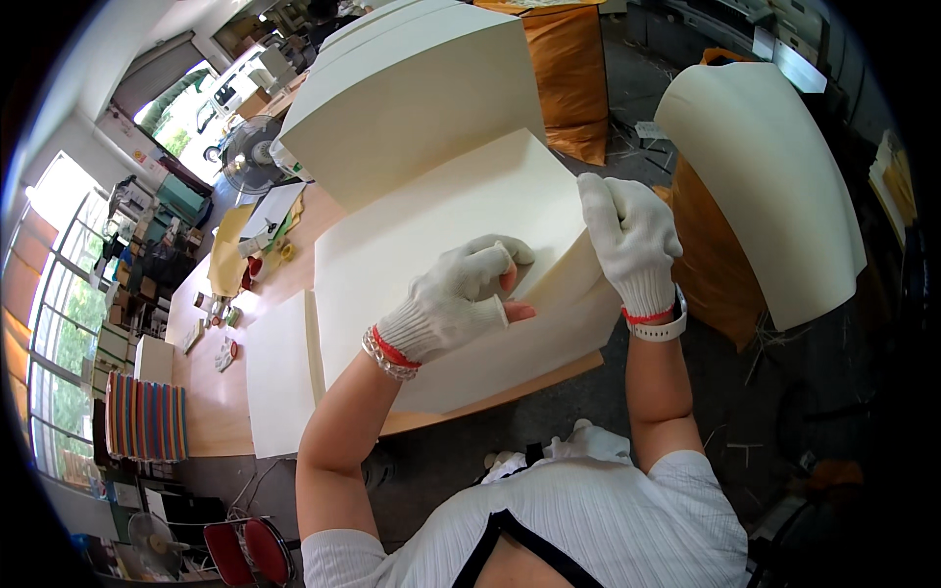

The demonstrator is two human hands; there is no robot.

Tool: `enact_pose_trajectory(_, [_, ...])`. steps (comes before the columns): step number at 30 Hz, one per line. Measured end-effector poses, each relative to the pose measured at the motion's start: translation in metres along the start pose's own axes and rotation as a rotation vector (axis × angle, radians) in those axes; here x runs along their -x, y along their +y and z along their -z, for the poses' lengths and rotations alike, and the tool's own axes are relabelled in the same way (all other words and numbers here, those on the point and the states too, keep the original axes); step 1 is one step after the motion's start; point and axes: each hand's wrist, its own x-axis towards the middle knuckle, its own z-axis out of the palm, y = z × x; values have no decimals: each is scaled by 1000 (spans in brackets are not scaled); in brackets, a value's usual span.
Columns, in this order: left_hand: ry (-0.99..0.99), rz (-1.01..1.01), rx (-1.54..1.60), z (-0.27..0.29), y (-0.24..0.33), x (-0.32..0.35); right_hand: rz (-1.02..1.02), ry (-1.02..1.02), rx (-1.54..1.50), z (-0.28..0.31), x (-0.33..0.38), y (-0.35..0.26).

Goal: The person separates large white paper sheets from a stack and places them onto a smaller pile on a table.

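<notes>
While the right hand [632, 230] grips it, paper [421, 220] underlies the left [441, 302].

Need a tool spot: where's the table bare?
Bare: table between striped stack and small white stack, nearer than the loose glove. Crowded: around yellow sheet and tape roll; large white sheets cover most of the right.

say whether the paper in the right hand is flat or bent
Bent: the paper curves up at its right edge, where the right hand grips it.
</notes>
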Motion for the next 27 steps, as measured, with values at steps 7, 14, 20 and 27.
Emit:
enact_pose_trajectory(7, [116, -120, 53, -4, -14, 1, -178, -27, -203, 6, -2, -7])
enact_pose_trajectory(14, [16, -192, -168, 1, -8, 0, -166, 11, -231, 3, -2, -6])
enact_pose_trajectory(20, [127, -266, -133, -5, -11, 1, -196, 47, -183, 0, 1, -8])
enact_pose_trajectory(27, [19, -233, -220, 1, -9, 1, -224, -11, -210, 3, -1, -9])
